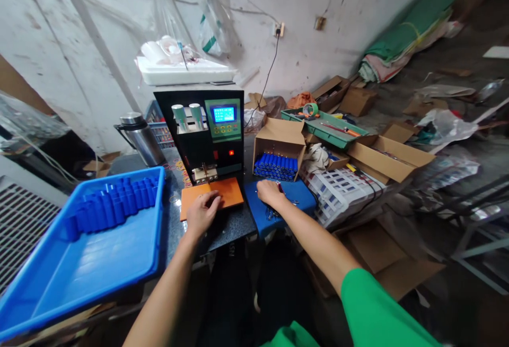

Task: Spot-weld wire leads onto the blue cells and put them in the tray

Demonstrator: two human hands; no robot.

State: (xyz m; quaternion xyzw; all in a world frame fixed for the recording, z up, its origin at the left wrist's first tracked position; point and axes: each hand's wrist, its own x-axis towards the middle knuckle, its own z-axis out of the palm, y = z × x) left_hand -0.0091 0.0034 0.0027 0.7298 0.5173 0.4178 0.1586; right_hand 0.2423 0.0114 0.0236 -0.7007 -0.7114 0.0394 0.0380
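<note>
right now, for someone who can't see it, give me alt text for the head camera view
A person's left hand is at an orange board before a black machine with a lit display, while the right hand is over a blue surface. Blue cylinders sit in a blue plastic tray at left and a cardboard box at right.

Steel thermos (143,140) — wall socket (279,29) — green bundle (413,20)

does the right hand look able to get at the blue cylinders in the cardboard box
Probably yes: the right hand is just in front of the cardboard box, whose open side faces the person, and nothing visible blocks the blue cylinders.
</note>
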